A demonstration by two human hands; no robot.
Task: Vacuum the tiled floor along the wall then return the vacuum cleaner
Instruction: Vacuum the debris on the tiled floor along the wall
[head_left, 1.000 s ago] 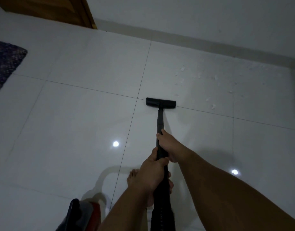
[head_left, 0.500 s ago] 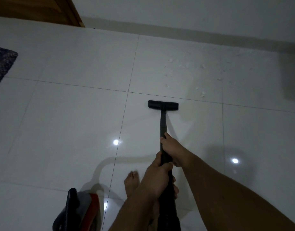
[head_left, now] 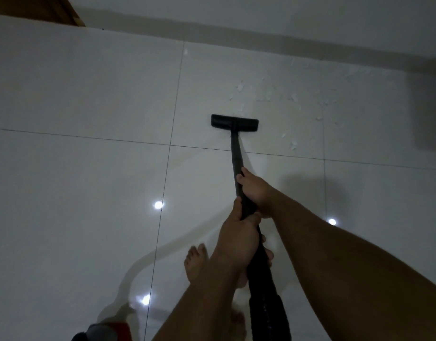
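A black vacuum wand point(head_left: 237, 158) runs from my hands out to a flat black floor nozzle point(head_left: 234, 122) resting on the glossy white tiled floor point(head_left: 89, 168). My right hand point(head_left: 255, 190) grips the wand higher up, and my left hand point(head_left: 238, 238) grips it just below, where the wand meets the ribbed black hose point(head_left: 268, 306). White scraps of debris point(head_left: 292, 97) lie scattered beyond and to the right of the nozzle, near the wall point(head_left: 261, 18). The red and black vacuum body point(head_left: 106, 332) shows at the bottom edge.
A grey skirting strip point(head_left: 236, 36) runs along the wall's foot. A wooden door edge point(head_left: 52, 8) sits at the top left. My bare feet point(head_left: 196, 262) stand under my arms. A dark shadowed shape point(head_left: 428, 104) lies at the right.
The nozzle has been pushed forward across the tile joint, close to the debris. The view has shifted so the rug at the left is out of sight and the vacuum body sits lower.
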